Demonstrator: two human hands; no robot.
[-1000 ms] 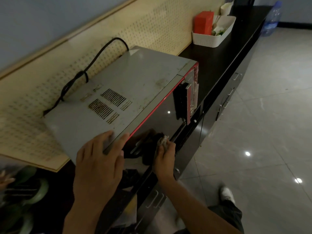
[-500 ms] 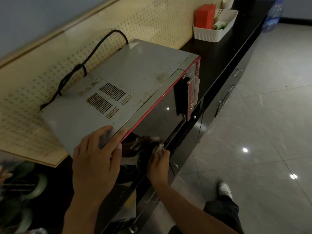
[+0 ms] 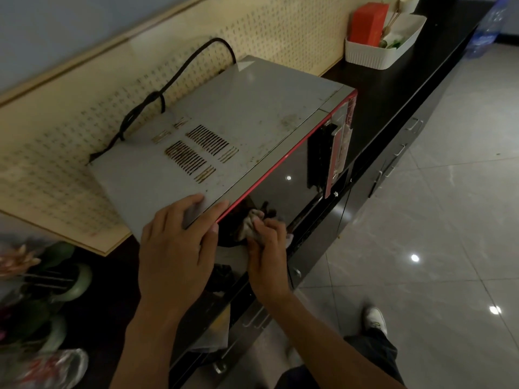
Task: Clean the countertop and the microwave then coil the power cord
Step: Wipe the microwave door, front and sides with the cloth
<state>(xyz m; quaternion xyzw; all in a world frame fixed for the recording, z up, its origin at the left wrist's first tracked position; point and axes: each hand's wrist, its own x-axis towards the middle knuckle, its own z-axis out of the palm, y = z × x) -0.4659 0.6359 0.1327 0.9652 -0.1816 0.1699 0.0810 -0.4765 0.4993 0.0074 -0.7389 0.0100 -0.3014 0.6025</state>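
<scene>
Microwave point(image 3: 224, 130) under hands point(image 3: 179, 248)

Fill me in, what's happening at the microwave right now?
A person is cleaning the microwave on the dark countertop. The left hand rests on the near top corner, steadying it, while the right hand holds a crumpled cloth in its grip against the glossy black door. The top panel shows grime around the vents. The power cord lies uncoiled behind the microwave, against the pegboard.
</scene>
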